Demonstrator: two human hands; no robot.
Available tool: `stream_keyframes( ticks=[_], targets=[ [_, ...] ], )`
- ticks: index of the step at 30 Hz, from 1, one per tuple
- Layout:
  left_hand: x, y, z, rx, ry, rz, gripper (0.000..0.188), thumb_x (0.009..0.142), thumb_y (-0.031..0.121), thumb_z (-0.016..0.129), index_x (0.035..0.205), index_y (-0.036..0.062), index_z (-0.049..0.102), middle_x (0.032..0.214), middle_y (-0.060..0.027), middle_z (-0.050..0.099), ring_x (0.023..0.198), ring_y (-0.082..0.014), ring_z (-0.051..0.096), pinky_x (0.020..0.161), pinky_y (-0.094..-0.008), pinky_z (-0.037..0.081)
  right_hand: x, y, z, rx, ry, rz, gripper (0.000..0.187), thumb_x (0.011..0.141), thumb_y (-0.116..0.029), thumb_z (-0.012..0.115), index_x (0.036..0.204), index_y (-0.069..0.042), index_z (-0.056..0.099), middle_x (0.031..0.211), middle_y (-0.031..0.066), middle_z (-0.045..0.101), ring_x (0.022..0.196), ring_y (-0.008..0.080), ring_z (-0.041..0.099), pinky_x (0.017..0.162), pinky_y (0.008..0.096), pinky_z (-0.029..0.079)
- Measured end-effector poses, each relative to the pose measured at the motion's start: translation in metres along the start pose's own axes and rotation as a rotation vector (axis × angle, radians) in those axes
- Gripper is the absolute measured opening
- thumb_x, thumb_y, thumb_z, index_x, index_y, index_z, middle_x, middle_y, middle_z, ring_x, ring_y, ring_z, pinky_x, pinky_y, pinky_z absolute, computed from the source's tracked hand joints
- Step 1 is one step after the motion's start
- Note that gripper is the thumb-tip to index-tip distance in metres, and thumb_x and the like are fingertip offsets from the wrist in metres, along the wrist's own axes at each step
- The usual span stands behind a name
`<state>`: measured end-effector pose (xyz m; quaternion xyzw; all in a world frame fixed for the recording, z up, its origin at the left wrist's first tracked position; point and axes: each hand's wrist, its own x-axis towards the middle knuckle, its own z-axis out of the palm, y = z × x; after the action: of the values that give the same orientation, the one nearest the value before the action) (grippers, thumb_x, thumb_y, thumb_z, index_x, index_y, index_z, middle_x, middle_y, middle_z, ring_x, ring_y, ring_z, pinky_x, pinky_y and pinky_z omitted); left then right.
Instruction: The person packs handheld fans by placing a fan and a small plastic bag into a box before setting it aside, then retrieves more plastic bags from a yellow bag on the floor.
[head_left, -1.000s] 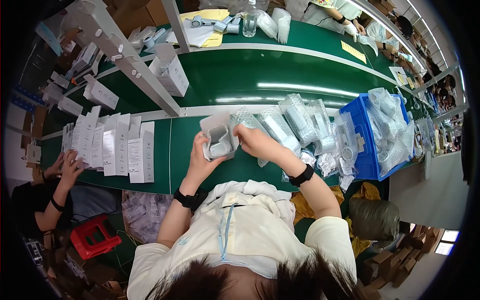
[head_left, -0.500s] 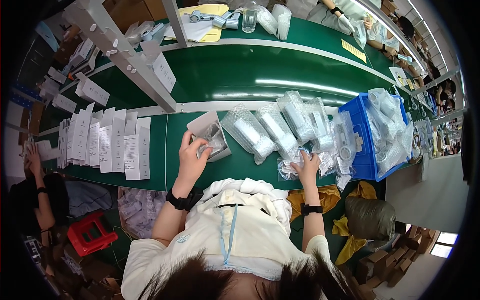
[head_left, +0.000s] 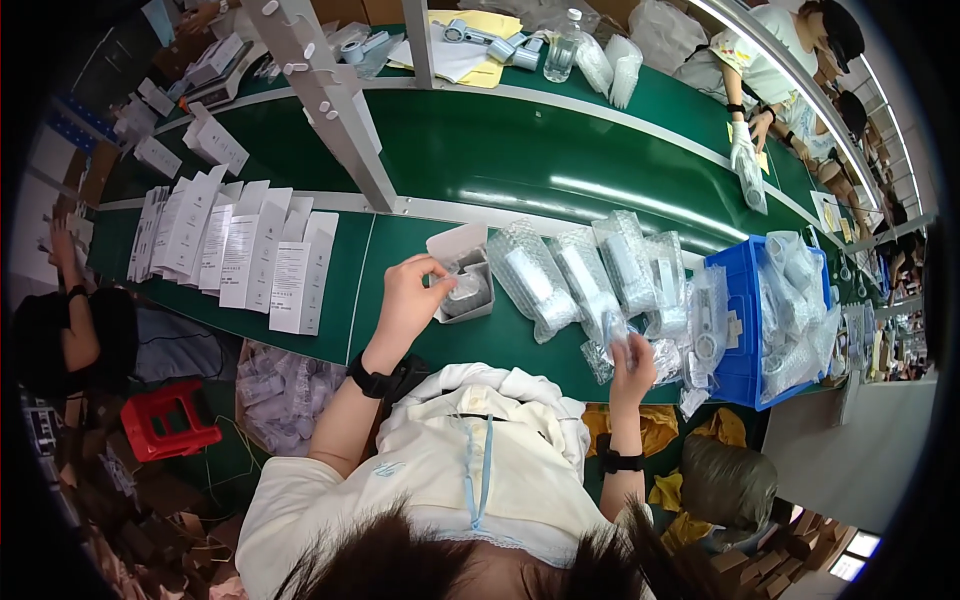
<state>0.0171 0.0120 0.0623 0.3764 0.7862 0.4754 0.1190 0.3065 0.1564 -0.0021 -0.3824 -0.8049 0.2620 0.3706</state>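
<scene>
Left hand (head_left: 408, 300): fingers pinch the open box (head_left: 462, 270) at frame centre — light, thin card; hold by its walls.
Right hand (head_left: 632, 362): grasps a bubble-wrapped part (head_left: 612, 330) — soft, slippery.

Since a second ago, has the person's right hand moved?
Yes. The right hand has left the open white box it shared with the left hand and swung right, toward the blue bin, now touching a bubble-wrapped piece.
</scene>
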Motion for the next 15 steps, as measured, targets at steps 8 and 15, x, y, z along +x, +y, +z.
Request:
stream_keyframes(
  ticks=[8,15],
  targets=[
    [0.003,-0.005,0.0,-0.013,0.024,-0.049,0.013,0.067,0.007,0.068,0.074,-0.002,0.062,0.065,-0.0095,0.06,0.053,-0.0131,0.05,0.051,-0.0257,0.039,0.105,-0.161,0.064,0.099,-0.672,-0.936,0.011,0.065,-0.004,0.062,0.076,-0.002,0.059,0.074,0.0075,0.057,0.07,0.0219,0.059,0.058,0.0301,0.048],
    [-0.001,-0.007,0.004,-0.004,0.096,0.003,0.008,0.07,0.004,0.063,0.075,-0.002,0.061,0.069,-0.0149,0.06,0.06,-0.0261,0.059,0.055,-0.0316,0.045,0.096,-0.168,0.12,-0.426,-1.084,-0.789,0.009,0.07,-0.013,0.059,0.07,-0.005,0.057,0.077,0.0062,0.055,0.086,0.022,0.057,0.066,0.0276,0.049]
  ],
)
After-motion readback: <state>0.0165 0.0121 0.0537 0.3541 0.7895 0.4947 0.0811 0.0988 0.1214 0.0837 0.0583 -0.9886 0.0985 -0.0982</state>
